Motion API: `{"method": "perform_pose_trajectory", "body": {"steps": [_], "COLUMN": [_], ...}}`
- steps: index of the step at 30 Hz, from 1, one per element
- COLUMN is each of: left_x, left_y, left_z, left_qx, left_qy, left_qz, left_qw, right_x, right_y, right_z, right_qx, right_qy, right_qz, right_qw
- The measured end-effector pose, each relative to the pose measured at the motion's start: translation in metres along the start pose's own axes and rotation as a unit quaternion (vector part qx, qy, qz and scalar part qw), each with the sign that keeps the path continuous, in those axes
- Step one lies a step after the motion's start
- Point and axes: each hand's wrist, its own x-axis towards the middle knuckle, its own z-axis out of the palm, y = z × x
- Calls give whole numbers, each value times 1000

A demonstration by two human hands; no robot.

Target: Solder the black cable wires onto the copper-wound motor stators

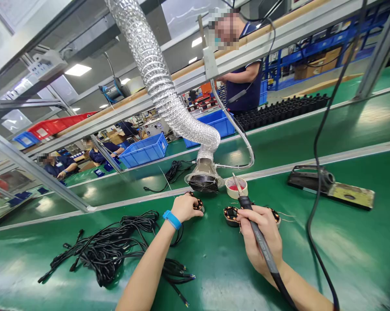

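My left hand [186,208], with a blue wristband, has its fingers closed round a ring-shaped coil part [199,204] on the green bench, just in front of the fume hood. My right hand [262,235] holds a soldering iron [260,242], its tip pointing up and away beside a tape roll [236,188] with something red inside. More coil rings [231,214] lie under and beside my right fingers, one partly hidden by them; thin wires stick out at the right. A bundle of black cables [107,250] lies left of my left forearm, with stripped coloured ends near it.
A silver duct [159,86] hangs down to a round fume hood [204,178]. At the right lies a soldering iron stand [327,183] with a yellow sponge. A black cord [315,172] hangs across the right side. Blue bins [145,150] and people stand beyond the rail.
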Motion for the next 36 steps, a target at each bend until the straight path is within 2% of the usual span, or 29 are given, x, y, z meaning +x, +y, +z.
{"method": "perform_pose_trajectory", "body": {"steps": [6, 11, 14, 18, 22, 25, 28, 30, 33, 36], "left_x": [-4, 4, 27, 73, 109, 118, 114, 104, 76, 30], "left_y": [-6, -35, -62, -88, -90, -85, -93, -109, -144, -180], "left_z": [10, 3, -9, -21, -13, -4, -8, -18, -38, -56], "left_qx": [-1, 7, 15, 5, -24, -39, -38, -35, -40, -44], "left_qy": [29, 40, 49, 51, 39, 46, 61, 53, -10, -100], "left_qz": [-19, -64, -112, -158, -176, -180, -186, -183, -170, -162], "left_qw": [999, 997, 992, 986, 983, 982, 980, 981, 985, 981], "right_x": [1, 3, 5, 4, 1, 0, 1, 2, 3, 2], "right_y": [1, 0, 0, 3, 8, 10, 9, 8, 6, 5], "right_z": [0, 0, 0, 2, 2, 2, 2, 2, 2, 1], "right_qx": [-6, -4, -4, -10, -14, -24, -32, -31, -24, -22], "right_qy": [-3, 2, 6, 1, -11, -19, -14, -13, -17, -11], "right_qz": [-4, -7, -10, -20, -26, -16, -14, -22, -39, -59], "right_qw": [1000, 1000, 1000, 1000, 999, 999, 999, 999, 999, 998]}}
